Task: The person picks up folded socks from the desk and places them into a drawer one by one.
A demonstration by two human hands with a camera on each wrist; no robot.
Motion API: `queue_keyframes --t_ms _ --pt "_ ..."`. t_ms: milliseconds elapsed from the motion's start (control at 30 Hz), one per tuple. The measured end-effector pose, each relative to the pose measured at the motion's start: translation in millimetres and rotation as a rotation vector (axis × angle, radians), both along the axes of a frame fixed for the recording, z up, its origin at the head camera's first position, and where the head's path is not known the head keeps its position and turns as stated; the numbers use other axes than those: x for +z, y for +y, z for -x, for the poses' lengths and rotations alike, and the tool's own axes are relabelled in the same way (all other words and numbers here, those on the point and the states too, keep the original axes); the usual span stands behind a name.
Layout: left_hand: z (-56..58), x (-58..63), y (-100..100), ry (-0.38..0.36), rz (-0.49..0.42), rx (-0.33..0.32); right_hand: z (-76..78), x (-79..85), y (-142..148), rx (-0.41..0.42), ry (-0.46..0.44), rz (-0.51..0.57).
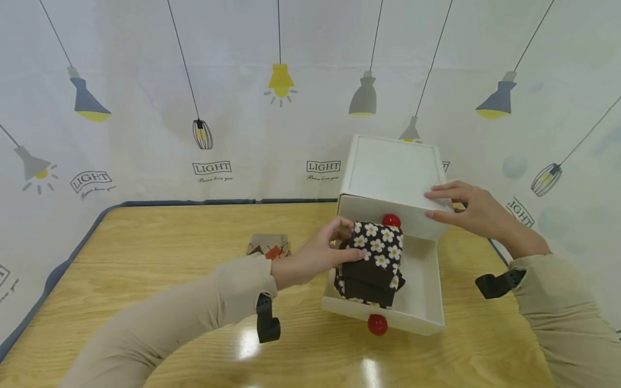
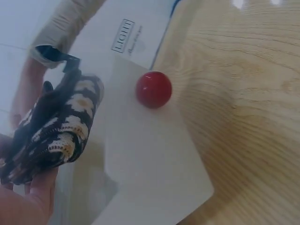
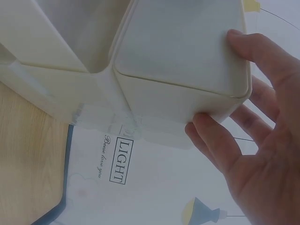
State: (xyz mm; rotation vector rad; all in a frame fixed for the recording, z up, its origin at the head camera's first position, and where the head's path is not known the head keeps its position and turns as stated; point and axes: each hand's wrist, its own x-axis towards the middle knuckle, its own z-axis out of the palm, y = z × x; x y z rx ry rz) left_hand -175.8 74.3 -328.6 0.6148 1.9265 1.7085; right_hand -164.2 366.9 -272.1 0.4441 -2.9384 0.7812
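My left hand (image 1: 322, 250) grips a folded dark brown cloth with white flowers (image 1: 378, 248), its thumb lying across the near side. The cloth is over the pulled-out lower drawer (image 1: 422, 280) of a white drawer cabinet (image 1: 395, 167); I cannot tell whether it touches the drawer floor. In the left wrist view the folded flowered cloth (image 2: 70, 126) shows several layers. My right hand (image 1: 473, 210) holds the cabinet at its right edge, and the right wrist view has its fingers (image 3: 215, 140) spread round the corner.
One red round knob (image 1: 377, 324) sits on the drawer front, another red knob (image 1: 391, 221) on the upper front. A folded beige patterned cloth (image 1: 269, 245) lies on the wooden table (image 1: 184, 242), left of the cabinet. Behind stands a lamp-printed backdrop (image 1: 242, 134).
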Motion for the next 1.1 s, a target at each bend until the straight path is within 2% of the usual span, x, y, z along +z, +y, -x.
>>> queue_keyframes --t_ms 133,267,400,500,700,900,1100 --pt "4.6 -11.7 14.1 -0.044 0.072 0.030 1.8 -1.5 1.8 0.011 0.003 -0.003" --pt "8.2 -24.1 27.6 -0.028 0.184 0.032 2.8 -2.3 2.4 0.011 -0.001 0.005" --pt "5.3 -29.1 37.4 0.003 0.264 0.023 2.3 -2.2 2.1 0.008 -0.012 0.010" --pt "1.2 -29.8 43.5 0.014 0.300 0.040 1.8 -1.4 1.5 0.007 -0.018 0.013" --pt "-2.5 -22.4 54.2 0.043 0.341 0.069 0.5 1.5 1.0 -0.009 -0.011 0.000" --pt "3.1 -16.1 58.8 0.029 0.321 0.053 2.3 -0.2 1.8 0.009 -0.011 0.016" --pt "8.5 -16.7 58.3 0.013 0.341 0.041 3.4 -2.2 2.1 0.007 -0.016 0.020"
